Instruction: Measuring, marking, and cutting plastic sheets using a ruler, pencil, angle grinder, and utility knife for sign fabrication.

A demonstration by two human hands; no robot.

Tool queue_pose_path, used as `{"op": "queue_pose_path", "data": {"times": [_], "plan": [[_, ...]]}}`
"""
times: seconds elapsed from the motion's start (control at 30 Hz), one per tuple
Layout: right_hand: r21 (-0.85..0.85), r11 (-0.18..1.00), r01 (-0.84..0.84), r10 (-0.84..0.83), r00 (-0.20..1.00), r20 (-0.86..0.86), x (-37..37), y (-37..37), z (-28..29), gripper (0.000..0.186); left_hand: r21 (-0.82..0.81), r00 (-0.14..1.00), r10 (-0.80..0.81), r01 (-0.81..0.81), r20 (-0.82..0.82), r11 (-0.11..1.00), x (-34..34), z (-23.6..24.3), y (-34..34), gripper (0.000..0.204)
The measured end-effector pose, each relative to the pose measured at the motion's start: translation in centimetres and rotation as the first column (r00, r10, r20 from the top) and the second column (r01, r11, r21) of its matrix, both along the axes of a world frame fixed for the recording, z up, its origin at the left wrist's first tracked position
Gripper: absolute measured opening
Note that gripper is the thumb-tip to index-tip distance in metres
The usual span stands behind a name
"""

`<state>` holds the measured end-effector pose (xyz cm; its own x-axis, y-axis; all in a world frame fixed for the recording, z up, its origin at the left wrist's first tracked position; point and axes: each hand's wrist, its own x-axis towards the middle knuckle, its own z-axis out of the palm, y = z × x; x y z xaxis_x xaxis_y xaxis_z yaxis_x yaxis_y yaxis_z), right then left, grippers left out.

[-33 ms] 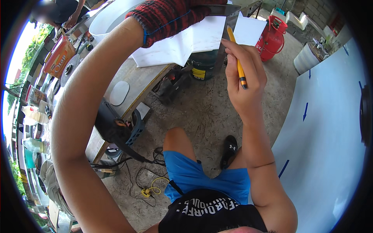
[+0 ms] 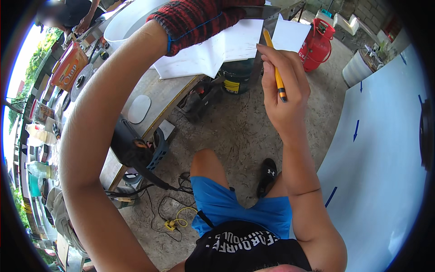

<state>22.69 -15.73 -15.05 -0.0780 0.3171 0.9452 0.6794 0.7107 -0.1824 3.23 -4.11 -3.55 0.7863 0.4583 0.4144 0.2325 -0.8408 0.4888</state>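
Note:
At the top edge of the view is my left hand [image 2: 199, 22], in a red and black knitted glove and partly cut off by the frame. Its fingers close on a flat metal square [image 2: 271, 22], whose blade hangs down beside folded white sheet material [image 2: 242, 40]. Between the thumb and fingers of my bare right hand [image 2: 287, 77] is a yellow pencil [image 2: 277, 77] with a dark end. The pencil's upper tip lies against or just in front of the square's blade; I cannot tell whether it touches.
A workbench [image 2: 165, 102] on the left carries a black power tool [image 2: 129, 143] and a white oval piece [image 2: 139, 109]. Below the sheet stands a dark bucket [image 2: 235, 77]. A red gas cylinder [image 2: 317, 47] and a large pale panel [image 2: 376, 149] are on the right. Cables [image 2: 158, 211] cross the floor.
My right hand and the pencil have shifted very slightly up and to the left. The left hand and the square look the same.

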Motion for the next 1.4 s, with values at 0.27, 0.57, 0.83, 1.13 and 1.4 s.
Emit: {"op": "queue_pose_path", "data": {"times": [0.27,0.57,0.83,1.13,1.4], "plan": [[0.019,0.999,0.028,-0.028,1.0,-0.011,-0.2,1.0,0.1,0.025,0.326,0.998,0.039,-0.018,-0.056,0.945,0.3,1.3,-1.8,0.044],[-0.025,0.997,0.073,-0.072,0.997,0.017,-1.0,0.1,-0.5,0.028,0.309,0.998,-0.001,0.02,-0.063,0.951,-0.1,1.1,-1.0,0.043],[-0.018,0.996,0.085,-0.084,0.996,0.025,-1.0,0.4,0.3,0.029,0.117,1.0,-0.004,0.008,-0.029,0.993,0.0,1.5,-2.2,0.045],[-0.104,0.99,0.093,-0.09,0.996,0.027,-1.3,-0.6,-2.5,0.029,0.298,1.0,0.006,0.001,-0.025,0.955,0.3,0.9,-1.1,0.038],[-0.049,0.991,0.121,-0.118,0.991,0.062,-1.4,-0.2,-1.7,0.029,-0.77,0.96,0.178,0.055,0.215,0.636,1.4,1.3,-1.2,0.034]]}}
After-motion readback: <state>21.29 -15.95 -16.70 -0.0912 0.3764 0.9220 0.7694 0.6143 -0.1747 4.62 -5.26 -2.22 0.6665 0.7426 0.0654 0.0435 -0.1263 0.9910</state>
